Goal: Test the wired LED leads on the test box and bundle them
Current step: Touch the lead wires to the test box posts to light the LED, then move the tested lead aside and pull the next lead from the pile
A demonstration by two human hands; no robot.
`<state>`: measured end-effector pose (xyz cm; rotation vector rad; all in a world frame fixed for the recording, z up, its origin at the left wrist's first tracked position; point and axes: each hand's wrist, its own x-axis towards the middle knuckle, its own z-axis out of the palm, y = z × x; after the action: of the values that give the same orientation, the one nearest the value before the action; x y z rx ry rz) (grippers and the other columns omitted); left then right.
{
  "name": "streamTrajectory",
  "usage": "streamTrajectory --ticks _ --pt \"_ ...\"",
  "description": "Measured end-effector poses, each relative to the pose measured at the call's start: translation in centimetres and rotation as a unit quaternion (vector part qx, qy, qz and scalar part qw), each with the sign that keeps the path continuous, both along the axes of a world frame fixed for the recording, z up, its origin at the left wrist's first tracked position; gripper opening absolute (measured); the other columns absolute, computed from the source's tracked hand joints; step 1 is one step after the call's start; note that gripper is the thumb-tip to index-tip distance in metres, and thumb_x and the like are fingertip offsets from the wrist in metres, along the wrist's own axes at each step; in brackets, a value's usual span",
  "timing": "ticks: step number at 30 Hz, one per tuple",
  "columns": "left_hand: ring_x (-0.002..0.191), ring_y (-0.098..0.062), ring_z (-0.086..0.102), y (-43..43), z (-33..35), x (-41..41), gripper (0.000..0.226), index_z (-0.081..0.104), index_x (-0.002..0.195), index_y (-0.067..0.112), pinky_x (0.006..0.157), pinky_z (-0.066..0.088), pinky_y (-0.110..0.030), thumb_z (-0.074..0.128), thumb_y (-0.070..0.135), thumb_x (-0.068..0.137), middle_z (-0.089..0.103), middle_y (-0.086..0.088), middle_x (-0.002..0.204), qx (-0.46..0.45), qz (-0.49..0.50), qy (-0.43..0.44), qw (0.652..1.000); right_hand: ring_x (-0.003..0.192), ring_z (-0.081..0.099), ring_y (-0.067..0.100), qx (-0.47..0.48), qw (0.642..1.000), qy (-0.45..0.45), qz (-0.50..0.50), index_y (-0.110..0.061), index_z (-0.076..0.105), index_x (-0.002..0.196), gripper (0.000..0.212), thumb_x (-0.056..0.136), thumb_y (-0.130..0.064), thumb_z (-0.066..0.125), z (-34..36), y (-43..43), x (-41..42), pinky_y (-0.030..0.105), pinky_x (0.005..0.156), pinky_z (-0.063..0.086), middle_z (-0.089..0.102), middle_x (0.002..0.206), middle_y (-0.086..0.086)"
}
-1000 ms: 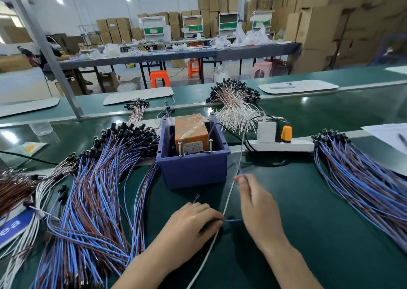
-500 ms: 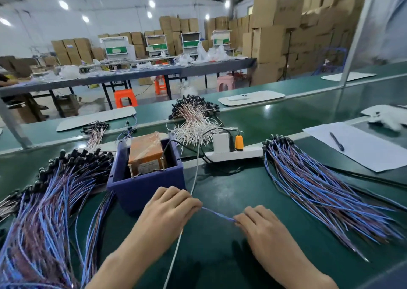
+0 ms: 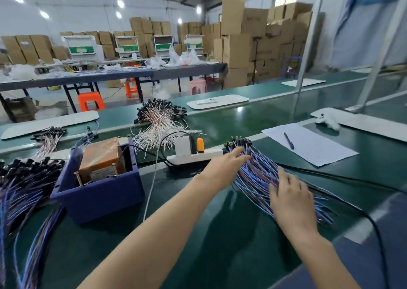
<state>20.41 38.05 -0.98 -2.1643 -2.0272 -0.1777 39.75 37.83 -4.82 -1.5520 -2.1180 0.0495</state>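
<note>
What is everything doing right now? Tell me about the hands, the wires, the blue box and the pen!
left hand, open, fingers straight on the blue wire pile
right hand, open, fingers spread on that pile
blue wire pile, loose, fanned out, not bundled
blue box, open on top, orange block inside
power strip, two plugs in it
pen, lying on the paper

Two hands (image 3: 222,168) (image 3: 291,200), one blue test box (image 3: 99,198), one power strip (image 3: 193,158), one pen (image 3: 289,141), one paper sheet (image 3: 315,151)
</note>
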Motion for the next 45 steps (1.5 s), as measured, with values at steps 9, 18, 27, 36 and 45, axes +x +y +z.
streamTrajectory --ticks 9,18,27,36,45 --pt "0.119 -0.024 0.054 -9.1 0.5 -3.1 0.04 0.053 0.14 0.022 0.097 0.045 -0.041 0.049 0.011 0.103 0.054 0.0 0.127 -0.101 -0.012 -0.153 0.983 0.143 0.04 0.028 0.102 0.953 0.117 0.26 -0.011 0.028 0.157 0.085 0.089 -0.038 0.072 2.1 -6.0 -5.7 0.05 0.123 0.016 0.04 0.155 0.01" --pt "0.058 -0.006 0.068 -26.6 4.4 -11.4 0.025 0.066 0.091 0.021 0.059 0.058 -0.025 0.045 0.024 0.105 0.07 0.014 0.073 -0.238 0.204 -0.284 0.906 0.101 0.054 0.009 0.114 0.843 0.268 0.453 -0.026 0.052 0.125 0.026 0.1 -0.027 0.045 1.4 -17.1 -17.4 0.022 0.091 0.038 0.061 0.112 -0.01" --pt "0.06 -0.01 0.059 -36.8 2.9 -26.0 0.028 0.068 0.103 0.004 0.055 0.048 -0.023 0.049 0.024 0.105 0.067 -0.001 0.079 0.119 0.521 -0.198 0.822 0.09 0.056 0.012 0.095 0.834 0.207 0.502 -0.021 0.058 0.122 0.029 0.098 -0.02 0.042 -3.1 -17.4 -21.8 0.023 0.08 0.047 0.053 0.11 -0.008" --pt "0.097 -0.033 0.061 -36.8 1.3 -31.6 0.03 0.069 0.121 0.005 0.086 0.047 -0.036 0.048 0.016 0.103 0.069 -0.019 0.12 0.129 0.6 -0.221 0.758 0.075 0.048 0.003 0.035 0.857 0.231 0.458 -0.02 0.063 0.117 0.032 0.092 0.0 0.063 -3.1 -16.0 -20.8 0.014 0.071 0.037 0.052 0.109 -0.012" --pt "0.07 -0.02 0.053 -35.9 0.9 -32.4 0.029 0.067 0.121 0.007 0.067 0.041 -0.03 0.047 0.02 0.105 0.068 -0.006 0.093 0.154 0.59 -0.235 0.757 0.063 0.052 0.009 0.018 0.862 0.252 0.438 -0.019 0.064 0.114 0.03 0.091 0.0 0.062 -2.9 -15.9 -20.8 0.018 0.057 0.044 0.046 0.113 -0.009"
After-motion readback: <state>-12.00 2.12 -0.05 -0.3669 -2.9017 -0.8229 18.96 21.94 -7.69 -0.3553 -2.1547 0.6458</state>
